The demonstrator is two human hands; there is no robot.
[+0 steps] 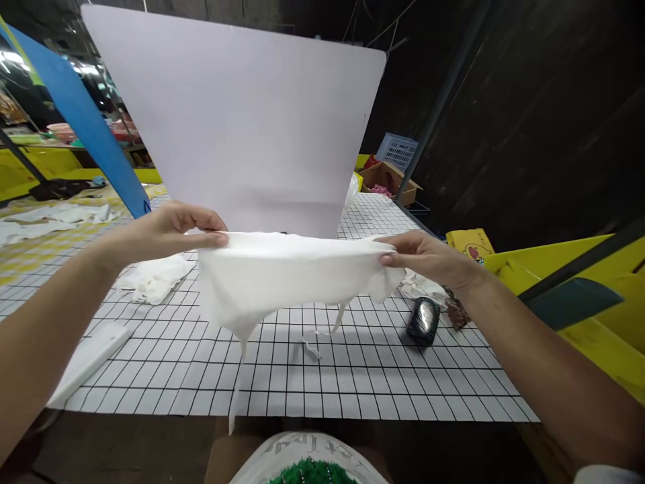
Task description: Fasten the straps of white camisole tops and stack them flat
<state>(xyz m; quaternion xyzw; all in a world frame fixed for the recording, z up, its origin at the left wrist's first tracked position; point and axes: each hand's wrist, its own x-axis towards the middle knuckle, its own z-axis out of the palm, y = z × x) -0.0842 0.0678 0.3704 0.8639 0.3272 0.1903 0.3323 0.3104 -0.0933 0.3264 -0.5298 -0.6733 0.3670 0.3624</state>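
A white piece of stretchy cloth (297,272) hangs stretched between my two hands above the grid-patterned table. My left hand (186,228) pinches its left upper corner between thumb and fingers. At the opposite end, my right hand (418,255) grips the right upper corner, its thumb in front. Thin strips dangle from the cloth's lower edge, one reaching past the table's front edge. A loose white string (311,348) lies on the table below the cloth. Near my right forearm sits a black wrapped bundle (423,321).
Behind stands a large white board (246,128). Crumpled white cloth (156,277) and a flat white stack (93,356) lie left on the grid-patterned tabletop (282,396). More white cloth (423,286) lies right. A cardboard box (390,178) and blue crate (398,150) stand at the back.
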